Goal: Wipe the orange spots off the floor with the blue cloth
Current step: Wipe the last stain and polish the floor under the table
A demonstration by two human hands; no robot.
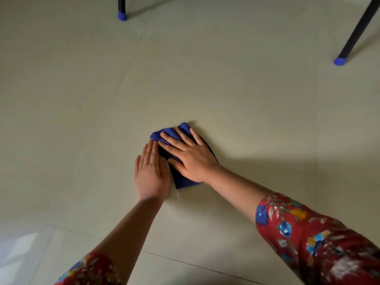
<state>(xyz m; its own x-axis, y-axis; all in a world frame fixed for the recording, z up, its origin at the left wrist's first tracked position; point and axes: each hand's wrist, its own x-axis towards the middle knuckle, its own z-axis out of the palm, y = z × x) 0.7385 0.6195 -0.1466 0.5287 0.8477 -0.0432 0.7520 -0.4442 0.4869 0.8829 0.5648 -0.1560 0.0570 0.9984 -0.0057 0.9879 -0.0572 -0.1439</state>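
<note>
**Flat palm on the blue cloth, other hand beside it**

Pressing rather than gripping: the right hand lies flat on the blue cloth with its fingers spread, the palm and all five fingers bearing down on the fabric and nothing curled around it. Its thumb points toward the left hand, which rests palm-down on the bare floor just beside the cloth, fingers together and straight, holding nothing; its inner edge touches or nearly touches the fabric.

That cloth is bunched into a rough folded pad on a pale tile near the middle of the view. One crumpled end shows beyond the right fingertips and a darker corner sticks out below the right wrist. No orange marks show on the tiles around it; whatever lies under the cloth is hidden.

Both forearms reach in from the lower edge, each in a red floral sleeve pushed up past the wrist. Farther away stand two dark furniture legs with blue caps, well apart from the hands.
</note>
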